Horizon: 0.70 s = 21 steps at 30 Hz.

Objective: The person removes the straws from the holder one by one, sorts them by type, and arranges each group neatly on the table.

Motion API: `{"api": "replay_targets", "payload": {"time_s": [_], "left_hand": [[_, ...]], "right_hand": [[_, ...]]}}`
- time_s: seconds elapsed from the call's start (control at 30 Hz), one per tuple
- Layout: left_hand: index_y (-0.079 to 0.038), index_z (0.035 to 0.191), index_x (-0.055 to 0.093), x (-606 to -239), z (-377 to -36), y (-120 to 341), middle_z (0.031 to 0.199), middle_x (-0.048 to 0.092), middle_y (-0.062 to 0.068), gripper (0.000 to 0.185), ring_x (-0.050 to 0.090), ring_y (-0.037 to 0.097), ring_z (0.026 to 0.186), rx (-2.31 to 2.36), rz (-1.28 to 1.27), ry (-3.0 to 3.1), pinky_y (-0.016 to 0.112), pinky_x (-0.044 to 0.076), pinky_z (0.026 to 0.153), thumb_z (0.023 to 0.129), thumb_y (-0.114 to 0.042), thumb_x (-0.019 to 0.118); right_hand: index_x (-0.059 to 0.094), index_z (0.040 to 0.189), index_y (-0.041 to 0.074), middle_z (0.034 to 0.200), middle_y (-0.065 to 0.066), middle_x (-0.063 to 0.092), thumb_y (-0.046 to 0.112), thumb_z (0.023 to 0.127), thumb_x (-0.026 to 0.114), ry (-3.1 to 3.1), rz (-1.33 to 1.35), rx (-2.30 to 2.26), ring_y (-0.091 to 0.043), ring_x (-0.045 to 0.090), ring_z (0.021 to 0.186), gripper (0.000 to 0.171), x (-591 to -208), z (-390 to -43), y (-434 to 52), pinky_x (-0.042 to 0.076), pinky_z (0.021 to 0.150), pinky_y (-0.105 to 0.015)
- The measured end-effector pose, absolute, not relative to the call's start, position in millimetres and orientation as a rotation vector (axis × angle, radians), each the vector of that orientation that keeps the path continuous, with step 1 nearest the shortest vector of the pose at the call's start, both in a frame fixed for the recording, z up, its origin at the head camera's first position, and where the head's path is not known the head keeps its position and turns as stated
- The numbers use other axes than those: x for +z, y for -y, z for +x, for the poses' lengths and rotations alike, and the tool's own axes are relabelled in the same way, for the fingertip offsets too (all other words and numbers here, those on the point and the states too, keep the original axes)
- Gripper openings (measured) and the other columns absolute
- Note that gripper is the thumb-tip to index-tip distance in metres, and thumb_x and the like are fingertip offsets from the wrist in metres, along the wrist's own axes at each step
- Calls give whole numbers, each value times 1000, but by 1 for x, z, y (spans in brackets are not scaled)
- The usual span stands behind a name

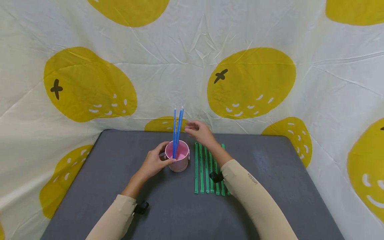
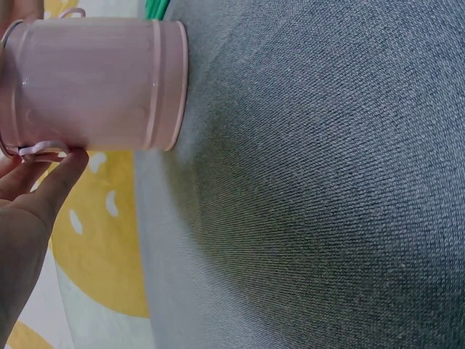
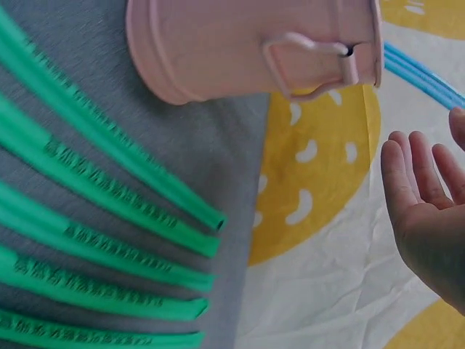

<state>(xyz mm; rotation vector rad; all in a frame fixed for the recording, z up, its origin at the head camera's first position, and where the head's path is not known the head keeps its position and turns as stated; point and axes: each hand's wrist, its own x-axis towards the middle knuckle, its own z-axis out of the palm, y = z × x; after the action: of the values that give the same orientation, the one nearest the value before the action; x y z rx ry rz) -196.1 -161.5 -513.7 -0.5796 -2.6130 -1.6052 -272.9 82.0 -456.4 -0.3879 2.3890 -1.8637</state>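
You face a grey counter [image 1: 270, 186] backed by a creased white cloth [image 1: 180, 60] printed with yellow fruit.

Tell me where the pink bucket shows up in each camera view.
Head: pink bucket at table centre, left hand gripping it.
Left wrist: upper left, lying sideways in the picture.
Right wrist: along the top edge.
Shared landmark: the green straws, beside the bucket in every view.

Grey table [image 1: 264, 186] bears pink bucket [image 1: 179, 159] and green straws [image 1: 207, 170].
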Motion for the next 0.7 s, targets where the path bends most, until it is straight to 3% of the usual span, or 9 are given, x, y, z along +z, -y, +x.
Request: {"api": "replay_targets", "payload": {"time_s": [0.2, 0.47, 0.7], "left_hand": [[-5, 146, 51, -512, -196, 160, 135, 66, 22, 80, 68, 40, 121, -1610, -564, 2607, 50, 60, 94, 81, -27, 91], [-7, 146, 52, -512, -195, 158, 134, 68, 18, 79, 69, 35, 121, -1608, -531, 2617, 47, 60, 94, 81, -29, 91], [-4, 146, 51, -510, -195, 155, 134, 67, 20, 80, 69, 36, 120, -1608, -546, 2604, 49, 60, 94, 81, -28, 91]], "right_hand": [[60, 136, -5, 130, -27, 67, 7, 99, 69, -2314, -399, -1907, -39, 68, 117, 40, -452, -281, -70, 58, 100, -54], [65, 127, -7, 116, -28, 71, 1, 97, 70, -2359, -403, -1901, -33, 72, 104, 31, -448, -284, -55, 64, 89, -45], [65, 124, -6, 112, -27, 71, -1, 97, 69, -2340, -363, -1923, -31, 72, 99, 28, -444, -283, -55, 64, 87, -43]]}}
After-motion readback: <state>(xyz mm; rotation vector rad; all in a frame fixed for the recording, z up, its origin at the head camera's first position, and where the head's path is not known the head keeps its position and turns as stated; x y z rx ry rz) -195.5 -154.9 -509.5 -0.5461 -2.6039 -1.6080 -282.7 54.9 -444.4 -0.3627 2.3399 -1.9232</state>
